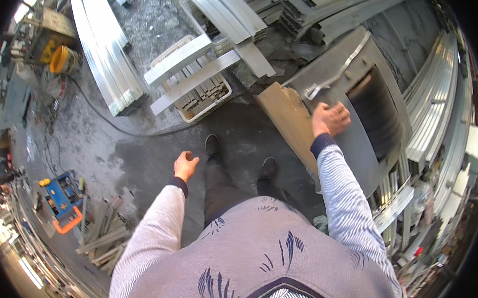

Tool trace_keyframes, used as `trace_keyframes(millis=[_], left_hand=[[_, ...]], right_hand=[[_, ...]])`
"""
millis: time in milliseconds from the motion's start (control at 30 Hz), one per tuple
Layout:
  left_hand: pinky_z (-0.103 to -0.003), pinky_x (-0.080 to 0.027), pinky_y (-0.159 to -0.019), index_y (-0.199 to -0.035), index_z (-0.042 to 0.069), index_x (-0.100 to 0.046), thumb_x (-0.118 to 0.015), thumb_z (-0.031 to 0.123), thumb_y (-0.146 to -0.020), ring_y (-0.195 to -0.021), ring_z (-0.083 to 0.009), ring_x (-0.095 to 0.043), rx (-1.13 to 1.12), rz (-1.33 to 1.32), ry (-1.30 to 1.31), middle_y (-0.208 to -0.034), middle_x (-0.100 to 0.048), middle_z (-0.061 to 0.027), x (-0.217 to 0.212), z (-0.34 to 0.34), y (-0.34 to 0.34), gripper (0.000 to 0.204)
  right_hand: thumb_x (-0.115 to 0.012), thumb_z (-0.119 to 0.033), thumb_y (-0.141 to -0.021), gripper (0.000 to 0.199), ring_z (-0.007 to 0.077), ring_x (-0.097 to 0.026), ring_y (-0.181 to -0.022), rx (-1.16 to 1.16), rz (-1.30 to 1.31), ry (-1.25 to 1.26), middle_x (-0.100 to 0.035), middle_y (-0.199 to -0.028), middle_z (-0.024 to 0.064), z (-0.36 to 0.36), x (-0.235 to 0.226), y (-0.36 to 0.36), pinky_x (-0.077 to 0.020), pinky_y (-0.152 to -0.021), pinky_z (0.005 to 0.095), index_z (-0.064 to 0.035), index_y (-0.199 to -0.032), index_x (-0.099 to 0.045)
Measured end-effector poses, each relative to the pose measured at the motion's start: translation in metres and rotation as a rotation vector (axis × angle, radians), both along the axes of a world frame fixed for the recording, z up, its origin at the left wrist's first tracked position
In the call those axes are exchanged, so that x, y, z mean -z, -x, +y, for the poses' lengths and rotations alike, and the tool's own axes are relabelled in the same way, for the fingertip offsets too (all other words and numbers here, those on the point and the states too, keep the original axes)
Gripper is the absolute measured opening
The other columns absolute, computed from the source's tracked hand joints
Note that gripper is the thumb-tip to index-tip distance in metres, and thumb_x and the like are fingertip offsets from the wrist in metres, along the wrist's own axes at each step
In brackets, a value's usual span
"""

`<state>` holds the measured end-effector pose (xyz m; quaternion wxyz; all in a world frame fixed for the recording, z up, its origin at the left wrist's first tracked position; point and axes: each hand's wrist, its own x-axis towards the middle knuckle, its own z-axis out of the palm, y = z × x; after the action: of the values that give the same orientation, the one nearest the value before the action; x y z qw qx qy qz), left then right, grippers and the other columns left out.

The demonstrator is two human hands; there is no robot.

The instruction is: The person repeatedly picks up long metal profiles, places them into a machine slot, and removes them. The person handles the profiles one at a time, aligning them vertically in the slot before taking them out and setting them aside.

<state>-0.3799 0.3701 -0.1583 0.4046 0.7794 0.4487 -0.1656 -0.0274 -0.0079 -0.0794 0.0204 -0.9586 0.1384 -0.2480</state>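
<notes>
My left hand [186,165] hangs over the floor on the left, its fingers loosely bent and apart with nothing visible in them. On the right, my right hand [331,119] is over a grey metal machine [371,151] with a dark, ribbed, rounded opening [378,114]. Its fingers are half curled, a little blurred, and seem to hold nothing. Whether it touches the machine, I cannot tell. Just beyond that hand lies a small shiny metal piece [313,91], at the end of a bent strip [350,58]. A brown board [288,120] slants along the machine's near left side.
Ahead stands a white basket [230,97] of short metal pieces, with flat bars [195,81] across it. Long silvery profiles [105,53] lie beyond. A cable [101,115] crosses the floor. A blue-and-orange tool [62,203], offcuts [106,230] and a yellow bucket [65,60] are leftward.
</notes>
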Motion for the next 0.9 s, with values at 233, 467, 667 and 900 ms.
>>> trace_keyframes(millis=[233, 467, 667, 900], left_hand=[[-0.040, -0.055, -0.105, -0.127, 0.002, -0.073, -0.084, 0.035, -0.084, -0.119, -0.0301, -0.072, -0.188, 0.081, 0.083, -0.124, -0.076, -0.0186, 0.004, -0.113, 0.135, 0.055], [-0.029, -0.054, -0.064, -0.122, -0.003, -0.073, -0.082, 0.028, -0.088, -0.072, -0.0135, -0.068, -0.037, 0.157, 0.196, -0.095, -0.077, -0.0087, -0.038, -0.130, 0.196, 0.047], [-0.034, -0.059, -0.072, -0.135, 0.001, -0.065, -0.079, 0.029, -0.092, -0.090, -0.0203, -0.072, 0.002, 0.122, 0.200, -0.118, -0.074, -0.0098, -0.036, -0.091, 0.138, 0.053], [-0.027, -0.047, -0.054, -0.131, 0.005, -0.064, -0.079, 0.018, -0.093, -0.071, -0.0144, -0.064, 0.076, 0.061, 0.371, -0.104, -0.070, -0.0045, 0.005, -0.118, 0.082, 0.043]], right_hand=[[-0.073, -0.023, -0.079, 0.047, 0.0407, -0.052, -0.124, -0.432, 0.176, -0.488, -0.060, -0.130, 0.0175, -0.037, -0.041, 0.040, -0.0426, -0.109, 0.0516, -0.0041, -0.121, -0.064], [-0.072, -0.006, -0.078, 0.034, 0.0389, -0.062, -0.109, -0.596, 0.057, -0.695, -0.067, -0.111, 0.0177, -0.144, -0.094, 0.195, -0.0503, -0.098, 0.0474, -0.0039, -0.111, -0.065], [-0.071, -0.010, -0.077, 0.026, 0.0354, -0.068, -0.103, -0.241, 0.146, -0.741, -0.070, -0.104, 0.0150, -0.245, -0.064, 0.340, -0.0549, -0.093, 0.0446, -0.0058, -0.103, -0.070], [-0.071, -0.014, -0.081, 0.025, 0.0329, -0.073, -0.096, 0.292, 0.179, -0.797, -0.074, -0.100, 0.0141, -0.357, -0.018, 0.499, -0.0581, -0.087, 0.0428, -0.0054, -0.104, -0.073]])
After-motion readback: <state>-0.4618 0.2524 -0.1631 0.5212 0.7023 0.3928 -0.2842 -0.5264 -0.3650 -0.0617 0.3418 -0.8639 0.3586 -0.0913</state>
